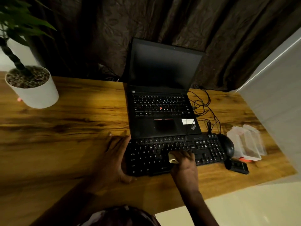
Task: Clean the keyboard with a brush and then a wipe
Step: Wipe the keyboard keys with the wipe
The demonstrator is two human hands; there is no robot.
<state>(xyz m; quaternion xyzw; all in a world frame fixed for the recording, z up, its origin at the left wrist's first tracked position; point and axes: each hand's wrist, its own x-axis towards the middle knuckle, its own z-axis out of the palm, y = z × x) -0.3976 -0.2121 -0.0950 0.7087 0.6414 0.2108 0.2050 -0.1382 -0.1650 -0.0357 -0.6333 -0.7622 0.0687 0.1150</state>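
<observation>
A black external keyboard (205, 149) lies on the wooden desk (65, 128) in front of an open laptop (162, 101). My right hand (184, 162) presses a crumpled pale wipe (172, 159) onto the middle keys, its fingers curled over the cloth. At the keyboard's left end rests my left hand (114, 157), fingers spread along the edge and thumb at the front corner. A black brush (237, 166) lies on the desk to the right of the keyboard.
A black mouse (227, 145) sits at the keyboard's right end, with a clear plastic packet (247, 142) beyond it. Cables (205, 110) trail right of the laptop. A white plant pot (35, 90) stands far left. Dark curtains hang behind the desk.
</observation>
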